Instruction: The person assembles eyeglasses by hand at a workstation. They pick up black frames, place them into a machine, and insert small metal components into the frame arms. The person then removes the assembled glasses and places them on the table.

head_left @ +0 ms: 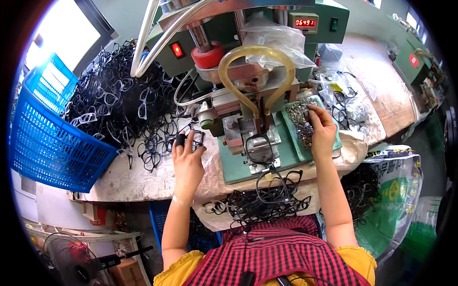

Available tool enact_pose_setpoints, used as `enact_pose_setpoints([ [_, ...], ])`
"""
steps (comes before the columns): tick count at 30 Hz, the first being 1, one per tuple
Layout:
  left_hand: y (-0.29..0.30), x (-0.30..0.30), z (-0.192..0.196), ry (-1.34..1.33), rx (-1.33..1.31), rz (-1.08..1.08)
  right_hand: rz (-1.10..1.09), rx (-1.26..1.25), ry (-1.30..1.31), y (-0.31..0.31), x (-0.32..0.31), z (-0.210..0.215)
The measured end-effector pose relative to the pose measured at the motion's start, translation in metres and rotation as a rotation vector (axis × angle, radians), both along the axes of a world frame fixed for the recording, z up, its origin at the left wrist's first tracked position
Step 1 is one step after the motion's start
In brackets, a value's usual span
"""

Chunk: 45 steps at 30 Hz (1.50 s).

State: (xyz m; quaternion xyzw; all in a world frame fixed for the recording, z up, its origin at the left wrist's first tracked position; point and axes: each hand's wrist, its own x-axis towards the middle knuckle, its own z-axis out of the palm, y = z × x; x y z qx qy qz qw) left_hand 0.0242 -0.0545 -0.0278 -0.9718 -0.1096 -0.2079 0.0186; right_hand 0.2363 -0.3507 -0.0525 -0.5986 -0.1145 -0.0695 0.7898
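Observation:
My left hand [187, 164] reaches over the bench with its fingers apart, a black cover on one fingertip. Its fingertips are at the near edge of some loose black eyeglass frames [151, 151]; I see nothing held. My right hand [322, 127] is above a green tray [302, 153] of small metal pieces [301, 125]. Its thumb and fingers are pinched together, and whatever they hold is too small to name. Between my hands, a black eyeglass frame [272, 148] rests at the metal fixture [248, 128] of a green press. Another frame [258, 187] hangs just in front.
A large heap of frames [119, 90] covers the left bench beside a tipped blue basket [62, 143]. More frames [253, 205] lie near my apron. A yellowish hose [257, 49] loops before the press. A plastic sack [396, 190] stands right; a fan [71, 262] is lower left.

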Motion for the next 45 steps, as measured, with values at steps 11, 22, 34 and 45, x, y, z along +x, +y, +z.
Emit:
enact_pose_setpoints([
  [11, 0.033, -0.002, -0.004, -0.526, -0.082, -0.004, -0.111, -0.45, -0.155, -0.046, -0.054, 0.03],
  [22, -0.024, 0.02, -0.034, -0.86, -1.288, -0.109, 0.205, -0.078, -0.177, 0.053, -0.068, 0.055],
  [34, -0.063, 0.048, 0.108, -0.971, -0.854, -0.708, 0.352, 0.12, 0.071, 0.06, -0.085, 0.079],
  [45, -0.103, 0.033, 0.085, -0.489, -0.286, -0.879, 0.109, -0.663, -0.558, 0.011, -0.054, 0.07],
])
